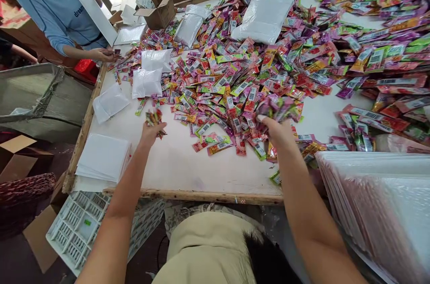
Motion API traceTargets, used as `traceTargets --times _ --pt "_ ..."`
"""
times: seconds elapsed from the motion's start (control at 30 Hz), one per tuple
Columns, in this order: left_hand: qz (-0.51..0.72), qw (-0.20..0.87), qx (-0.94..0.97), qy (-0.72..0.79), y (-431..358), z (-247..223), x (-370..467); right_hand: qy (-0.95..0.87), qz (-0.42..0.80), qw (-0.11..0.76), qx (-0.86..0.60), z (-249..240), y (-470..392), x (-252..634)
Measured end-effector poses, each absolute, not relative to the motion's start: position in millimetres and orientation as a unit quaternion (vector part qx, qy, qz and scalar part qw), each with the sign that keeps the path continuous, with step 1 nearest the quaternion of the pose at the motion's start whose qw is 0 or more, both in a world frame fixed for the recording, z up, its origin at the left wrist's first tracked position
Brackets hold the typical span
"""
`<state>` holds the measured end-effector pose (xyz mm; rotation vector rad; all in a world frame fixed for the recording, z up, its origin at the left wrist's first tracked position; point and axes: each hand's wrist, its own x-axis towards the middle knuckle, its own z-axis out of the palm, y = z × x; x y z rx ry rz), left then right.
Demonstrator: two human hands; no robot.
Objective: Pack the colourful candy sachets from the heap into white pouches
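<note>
Packets (230,100) heap behind open tabletop (188,167) and wooden edge (195,195).

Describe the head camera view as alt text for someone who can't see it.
A person's left hand holds a bunch of colorful packets, while their right hand grips more by a large pile on a white table. Flat white pouches are stacked nearby; a co-worker stands far left.

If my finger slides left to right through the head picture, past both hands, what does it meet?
Small stack of white mailers, left hand gripping stick packets, right hand, thick stack of white mailers.
</note>
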<state>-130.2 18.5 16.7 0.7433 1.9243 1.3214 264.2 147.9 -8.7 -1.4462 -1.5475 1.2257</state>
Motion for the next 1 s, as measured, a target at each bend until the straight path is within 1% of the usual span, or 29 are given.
traceTargets --times 0.07,0.1,0.13,0.2,0.27,0.33,0.37,0.43,0.5,0.57,0.6,0.67,0.73,0.83,0.93,1.0 --pt "0.378 0.288 0.425 0.770 38 14 -119 -0.655 0.497 0.299 -0.484 2 143 236" --pt "0.304 0.255 0.504 0.767 50 12 -112 -0.707 0.486 0.259 -0.444 7 142 218" --pt "0.231 0.221 0.573 0.755 60 10 -106 -0.761 0.461 0.212 -0.404 10 141 199" --pt "0.112 0.168 0.657 0.727 77 5 -96 -0.854 0.371 0.111 -0.348 13 141 162" --pt "0.059 0.145 0.675 0.721 84 -1 -93 -0.905 0.276 0.033 -0.324 10 143 138" --pt "0.081 0.144 0.657 0.736 79 -6 -96 -0.917 0.229 0.013 -0.327 6 147 131" --pt "0.117 0.154 0.634 0.749 73 -7 -101 -0.911 0.233 0.028 -0.340 4 149 135" --pt "0.229 0.199 0.546 0.781 57 -8 -112 -0.872 0.281 0.105 -0.387 3 155 152" --pt "0.367 0.257 0.404 0.798 40 -4 -123 -0.794 0.358 0.214 -0.442 3 161 176" --pt "0.492 0.306 0.275 0.767 25 3 -131 -0.699 0.427 0.306 -0.485 3 165 199" --pt "0.539 0.328 0.234 0.740 19 7 -133 -0.657 0.455 0.337 -0.498 2 165 208" --pt "0.596 0.367 0.194 0.688 11 12 -133 -0.610 0.499 0.360 -0.499 1 161 215" --pt "0.603 0.397 0.184 0.667 11 14 -128 -0.621 0.528 0.328 -0.478 -1 151 208" --pt "0.560 0.396 0.198 0.700 28 5 -113 -0.692 0.501 0.215 -0.473 -2 136 178" --pt "0.475 0.320 0.256 0.779 61 -8 -95 -0.754 0.397 0.158 -0.499 -2 131 144" --pt "0.371 0.257 0.317 0.834 81 -14 -84 -0.791 0.328 0.127 -0.500 -3 132 128"
